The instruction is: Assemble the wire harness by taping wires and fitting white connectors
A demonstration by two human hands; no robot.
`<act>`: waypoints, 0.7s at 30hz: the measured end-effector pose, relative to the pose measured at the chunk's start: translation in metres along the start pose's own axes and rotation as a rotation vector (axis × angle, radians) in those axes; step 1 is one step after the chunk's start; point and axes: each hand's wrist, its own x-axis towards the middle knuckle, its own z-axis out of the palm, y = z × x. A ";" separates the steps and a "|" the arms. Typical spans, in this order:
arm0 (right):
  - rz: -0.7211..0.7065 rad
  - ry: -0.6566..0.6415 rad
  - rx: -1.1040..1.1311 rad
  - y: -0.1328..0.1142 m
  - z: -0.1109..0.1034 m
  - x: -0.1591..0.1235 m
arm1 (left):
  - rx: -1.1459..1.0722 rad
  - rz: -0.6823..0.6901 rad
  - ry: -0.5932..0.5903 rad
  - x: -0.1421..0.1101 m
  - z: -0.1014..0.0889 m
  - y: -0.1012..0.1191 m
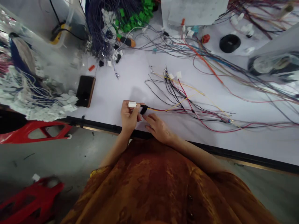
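My left hand (129, 115) is closed around a small white wire connector (132, 105), which pokes out above my fingers. A black sleeve (144, 109) sits on the lead behind the connector, and thin red, yellow and black wires run from it to the right. My right hand (158, 127) lies on the white tabletop (130, 74) with its fingers apart, its fingertips just below the sleeve and holding nothing. A loose tangle of black, red and yellow wires (187, 105) with white connectors spreads to the right of my hands.
A phone (85, 91) lies at the left beside a clear plastic bag of white-tipped wire bundles (44, 96). Green connectors on purple wires (133, 18) and a black tape roll (230, 43) sit at the back. A black table edge (112, 127) runs before me, with red stands (35, 132) beyond it at the left.
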 end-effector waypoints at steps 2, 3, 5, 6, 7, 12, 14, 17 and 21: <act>-0.017 0.068 0.002 0.003 -0.006 0.007 | -0.031 -0.020 -0.029 0.000 -0.001 0.001; 0.014 0.139 0.030 0.004 -0.012 0.015 | -0.041 -0.014 -0.046 -0.001 -0.002 0.001; 0.175 0.192 0.128 0.006 -0.027 0.036 | -0.041 0.031 -0.089 -0.004 -0.003 0.002; 0.288 0.135 0.190 0.006 -0.034 0.047 | -0.027 0.062 -0.113 -0.006 -0.003 0.002; 0.397 0.034 0.258 0.006 -0.040 0.057 | -0.008 0.094 -0.133 -0.008 -0.002 0.003; 0.680 -0.193 0.668 0.017 -0.041 0.095 | 0.074 0.175 -0.173 -0.014 0.001 0.003; 0.742 -0.092 0.813 0.025 -0.039 0.102 | 0.082 0.186 -0.154 -0.014 0.001 0.001; 0.789 -0.002 0.878 0.030 -0.045 0.099 | 0.112 0.161 -0.095 -0.014 0.001 -0.004; 0.616 0.092 0.694 0.010 -0.048 0.061 | 0.130 0.147 -0.018 -0.012 0.001 -0.008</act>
